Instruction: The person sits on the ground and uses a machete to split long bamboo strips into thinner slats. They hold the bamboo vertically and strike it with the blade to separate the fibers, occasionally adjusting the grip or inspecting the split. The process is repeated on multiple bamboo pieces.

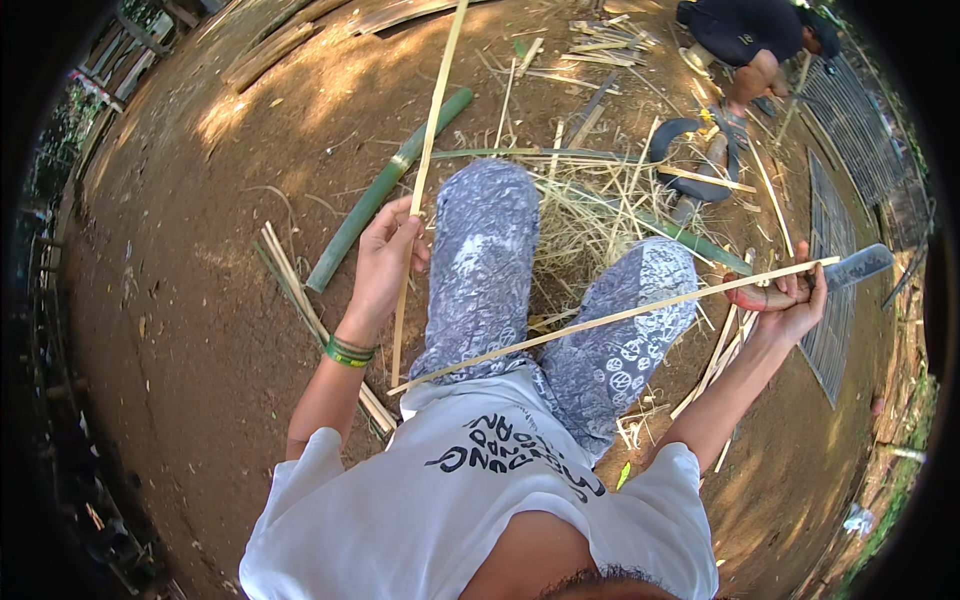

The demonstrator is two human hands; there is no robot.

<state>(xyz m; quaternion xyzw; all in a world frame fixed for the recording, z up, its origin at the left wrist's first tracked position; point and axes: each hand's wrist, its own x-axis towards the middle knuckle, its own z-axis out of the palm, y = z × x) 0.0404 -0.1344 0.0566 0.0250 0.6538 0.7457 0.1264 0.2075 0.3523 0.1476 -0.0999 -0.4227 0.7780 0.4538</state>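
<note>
My left hand [386, 252] is closed around a long, thin bamboo strip [440, 90], which stands nearly upright beside my left knee. My right hand [795, 308] grips a knife with a broad grey blade [860, 268] pointing right; its reddish-brown handle [752, 297] shows at the palm. A second bamboo strip [600, 322] crosses my lap on a slant, its far end at the fingers of that same hand and its other end by my left hip. Between and beyond my knees lies a heap of curly bamboo shavings [580, 235].
A green bamboo pole [385, 190] lies to my left, next to split strips [290, 275]. At upper right a co-worker [745, 35] bends over near a dark curved object [672, 140]. More split pieces [610, 45] are scattered ahead. Slatted panels [830, 280] lie at right.
</note>
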